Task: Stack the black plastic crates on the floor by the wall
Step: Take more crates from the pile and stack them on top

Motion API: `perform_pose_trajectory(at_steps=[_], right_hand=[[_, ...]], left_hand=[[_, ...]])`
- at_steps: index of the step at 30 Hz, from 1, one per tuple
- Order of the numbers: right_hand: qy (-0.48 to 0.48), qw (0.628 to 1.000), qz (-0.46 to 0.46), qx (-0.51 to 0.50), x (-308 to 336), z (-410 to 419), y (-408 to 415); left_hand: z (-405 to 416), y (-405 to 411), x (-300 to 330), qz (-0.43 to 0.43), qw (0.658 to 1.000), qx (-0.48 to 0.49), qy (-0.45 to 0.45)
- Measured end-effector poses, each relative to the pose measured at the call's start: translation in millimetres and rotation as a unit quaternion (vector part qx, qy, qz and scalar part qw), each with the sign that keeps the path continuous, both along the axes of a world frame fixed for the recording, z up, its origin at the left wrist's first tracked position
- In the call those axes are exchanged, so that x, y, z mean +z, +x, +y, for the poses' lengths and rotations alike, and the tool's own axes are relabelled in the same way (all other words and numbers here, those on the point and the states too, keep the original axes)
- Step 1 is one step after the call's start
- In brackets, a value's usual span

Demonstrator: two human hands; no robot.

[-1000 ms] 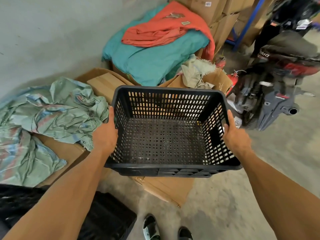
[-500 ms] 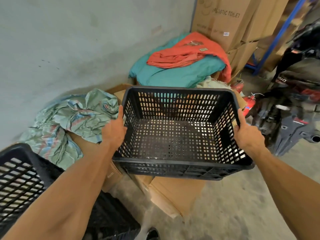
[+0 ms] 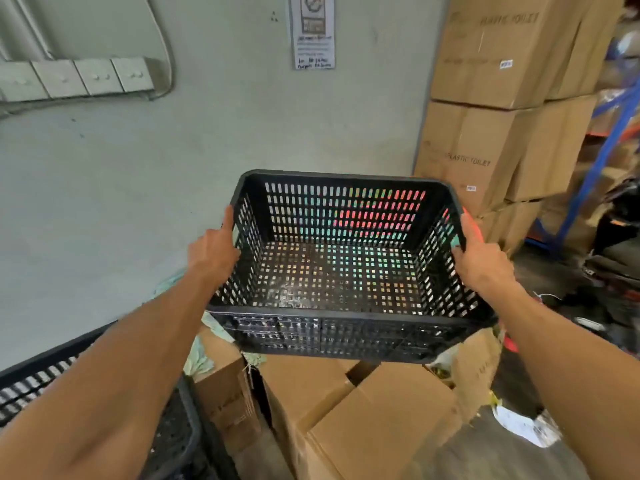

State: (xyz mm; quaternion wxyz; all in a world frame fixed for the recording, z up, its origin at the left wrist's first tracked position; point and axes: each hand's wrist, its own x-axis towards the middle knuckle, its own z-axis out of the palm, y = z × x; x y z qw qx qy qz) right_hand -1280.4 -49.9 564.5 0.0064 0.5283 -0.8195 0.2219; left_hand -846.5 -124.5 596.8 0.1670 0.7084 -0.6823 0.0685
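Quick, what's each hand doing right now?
Left hand: closed on the left side of the black crate.
Right hand: closed on the crate's right side.

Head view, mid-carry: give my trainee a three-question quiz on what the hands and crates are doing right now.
1. True or false: the black perforated plastic crate held up in front of the wall is empty.
2. Which hands grip it? A) left only B) right only C) both
3. Fill in: a second black plastic crate sits at the lower ____ of the view.

Key:
1. True; only its slotted floor shows.
2. C; the left hand and the right hand each hold a side wall.
3. Left, below the left arm, beside the brown cardboard boxes.
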Motion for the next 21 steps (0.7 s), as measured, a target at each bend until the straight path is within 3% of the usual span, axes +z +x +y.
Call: perform_pose_trajectory(at_steps=[11, 21], right_hand=[[-0.075, 0.994, 0.038, 0.069, 132, -27, 66], [-0.052, 0.982, 0.054, 0.172, 166, -26, 201]], left_hand=[[77, 78, 145, -0.033, 0.990, 0.079, -0.108], [165, 212, 171, -0.077, 0.979, 0.172, -0.075]])
